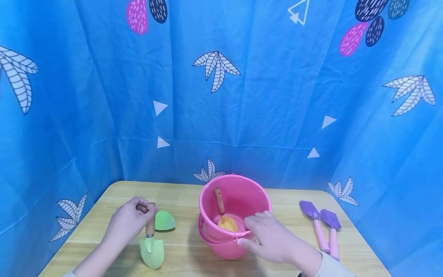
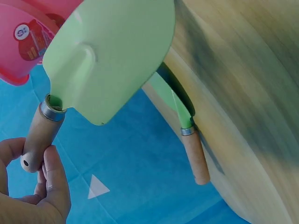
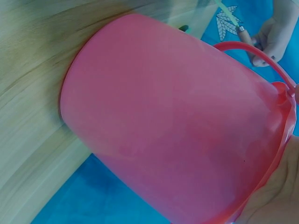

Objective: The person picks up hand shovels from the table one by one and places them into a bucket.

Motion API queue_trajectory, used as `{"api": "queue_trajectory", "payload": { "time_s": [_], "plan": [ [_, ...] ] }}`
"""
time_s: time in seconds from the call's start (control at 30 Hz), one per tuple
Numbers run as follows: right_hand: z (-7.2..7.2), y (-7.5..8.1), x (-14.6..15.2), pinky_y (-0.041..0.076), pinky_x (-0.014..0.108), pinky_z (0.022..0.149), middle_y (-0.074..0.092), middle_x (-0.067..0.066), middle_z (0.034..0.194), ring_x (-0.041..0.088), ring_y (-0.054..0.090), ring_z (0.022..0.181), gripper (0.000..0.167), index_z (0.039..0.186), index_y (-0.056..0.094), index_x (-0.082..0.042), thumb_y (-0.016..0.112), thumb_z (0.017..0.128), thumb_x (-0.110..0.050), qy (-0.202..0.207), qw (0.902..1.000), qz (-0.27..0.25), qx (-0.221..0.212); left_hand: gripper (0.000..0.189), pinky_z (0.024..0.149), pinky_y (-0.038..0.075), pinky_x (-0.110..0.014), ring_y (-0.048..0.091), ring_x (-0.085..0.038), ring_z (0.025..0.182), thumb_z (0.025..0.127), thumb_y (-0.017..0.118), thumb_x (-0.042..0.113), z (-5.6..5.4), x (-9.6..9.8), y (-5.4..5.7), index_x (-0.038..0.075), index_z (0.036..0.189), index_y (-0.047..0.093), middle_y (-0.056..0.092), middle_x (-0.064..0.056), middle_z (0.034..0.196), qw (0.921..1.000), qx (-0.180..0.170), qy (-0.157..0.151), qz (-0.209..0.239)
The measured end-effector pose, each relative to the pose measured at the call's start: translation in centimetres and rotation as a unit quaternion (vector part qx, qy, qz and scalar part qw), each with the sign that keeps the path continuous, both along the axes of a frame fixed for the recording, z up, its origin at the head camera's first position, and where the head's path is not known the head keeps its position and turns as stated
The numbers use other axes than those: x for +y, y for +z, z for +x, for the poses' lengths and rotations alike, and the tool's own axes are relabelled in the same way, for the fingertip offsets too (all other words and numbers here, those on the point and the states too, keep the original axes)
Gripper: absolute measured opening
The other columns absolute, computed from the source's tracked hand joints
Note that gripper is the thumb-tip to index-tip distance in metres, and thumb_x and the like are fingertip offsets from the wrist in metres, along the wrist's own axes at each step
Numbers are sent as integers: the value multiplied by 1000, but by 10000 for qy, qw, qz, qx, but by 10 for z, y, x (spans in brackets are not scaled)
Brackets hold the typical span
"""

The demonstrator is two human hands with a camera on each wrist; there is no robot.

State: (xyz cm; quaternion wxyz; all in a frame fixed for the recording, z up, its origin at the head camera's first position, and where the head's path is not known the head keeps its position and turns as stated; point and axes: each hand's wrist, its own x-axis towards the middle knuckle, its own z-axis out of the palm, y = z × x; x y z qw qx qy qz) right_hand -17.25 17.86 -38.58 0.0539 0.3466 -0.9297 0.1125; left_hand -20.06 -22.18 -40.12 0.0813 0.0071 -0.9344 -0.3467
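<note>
My left hand (image 1: pixel 129 217) pinches the wooden handle of a light green toy trowel (image 1: pixel 152 253) near its end, the blade pointing down. A second green trowel (image 1: pixel 164 221) lies on the table just behind it; its wooden handle shows in the left wrist view. The pink bucket (image 1: pixel 226 248) stands right of the middle, its handle hanging down around the side. My right hand (image 1: pixel 268 236) grips the bucket's near right rim, fingers inside and thumb outside. Inside the bucket, a yellow-orange trowel (image 1: pixel 227 223) leans with its wooden handle up.
Two purple toy shovels (image 1: pixel 319 225) with pink handles lie side by side at the right of the wooden table (image 1: pixel 187 192). A blue patterned curtain (image 1: pixel 221 123) hangs behind the table and along both sides.
</note>
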Motion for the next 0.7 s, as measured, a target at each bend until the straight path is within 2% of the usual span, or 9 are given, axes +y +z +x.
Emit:
{"api": "queue_trajectory", "payload": {
  "time_s": [0.37,0.6,0.7],
  "plan": [
    [0,0,0,41,34,80,45,-19,77,3,43,80,35,90,54,-32,44,98,-64,-4,10000,15,20,36,70,47,-34,61,-12,79,92,70,43,11,13,8,9,101,64,64,0,90,9998,161,-133,41],
    [0,0,1,40,33,80,45,-20,78,3,43,81,34,90,54,-31,45,98,-64,4,10000,-3,95,27,77,47,-36,59,-11,78,91,73,38,12,21,5,12,98,65,63,4,83,9971,704,-269,-44],
    [0,0,1,40,33,81,46,-20,78,3,43,81,34,90,54,-31,45,98,-63,4,10000,-1,83,26,76,49,-35,60,-10,80,91,74,36,13,24,4,13,96,65,64,6,83,9959,834,-357,7]
  ]
}}
